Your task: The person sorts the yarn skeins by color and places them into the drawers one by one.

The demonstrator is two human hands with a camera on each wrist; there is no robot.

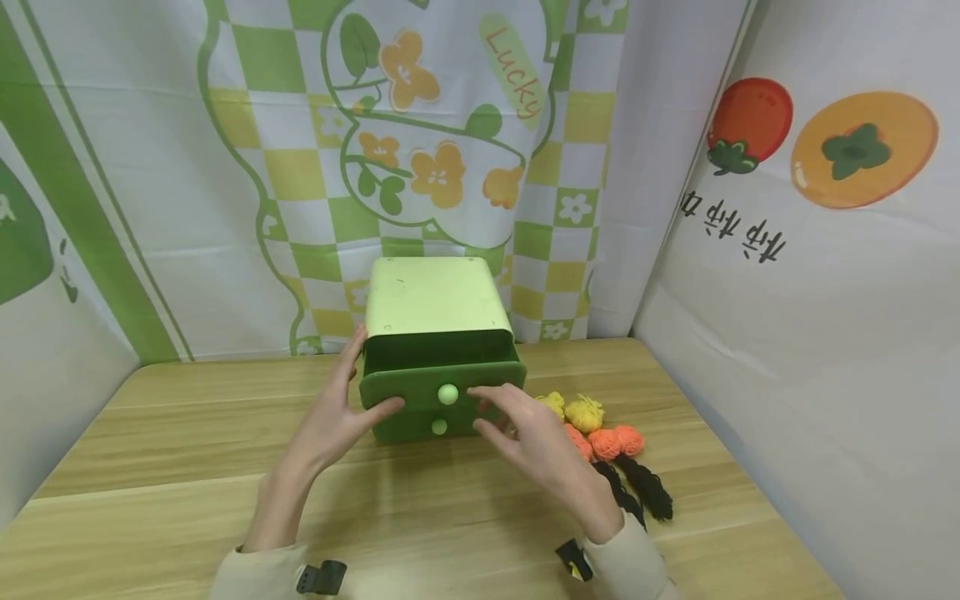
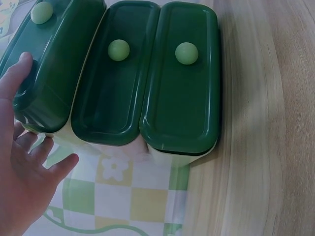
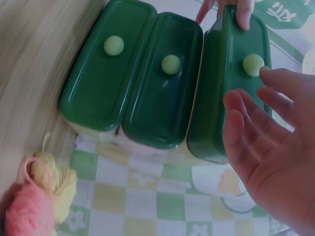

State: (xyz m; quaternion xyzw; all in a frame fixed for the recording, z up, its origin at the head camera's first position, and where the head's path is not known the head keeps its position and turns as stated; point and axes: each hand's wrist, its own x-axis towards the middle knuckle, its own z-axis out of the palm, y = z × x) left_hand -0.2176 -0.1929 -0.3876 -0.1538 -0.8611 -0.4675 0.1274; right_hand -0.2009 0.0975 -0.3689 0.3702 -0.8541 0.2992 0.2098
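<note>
A small green drawer cabinet (image 1: 435,296) stands on the wooden table (image 1: 187,467). Its top drawer (image 1: 442,379) is pulled partly out, and the two drawers below (image 2: 115,83) (image 2: 182,93) are closed. My left hand (image 1: 330,425) lies at the drawer's left end with straight fingers, the thumb touching the front corner (image 2: 22,64). My right hand (image 1: 525,429) is spread in front of the drawer's right half, fingertips beside the pale round knob (image 3: 253,64); whether they touch it I cannot tell. Neither hand holds anything.
Small yarn bundles lie on the table right of the cabinet: yellow (image 1: 583,412), orange (image 1: 615,442) and black (image 1: 645,487). Printed cloth walls close in the back and both sides, the right one (image 1: 810,333) near the yarn.
</note>
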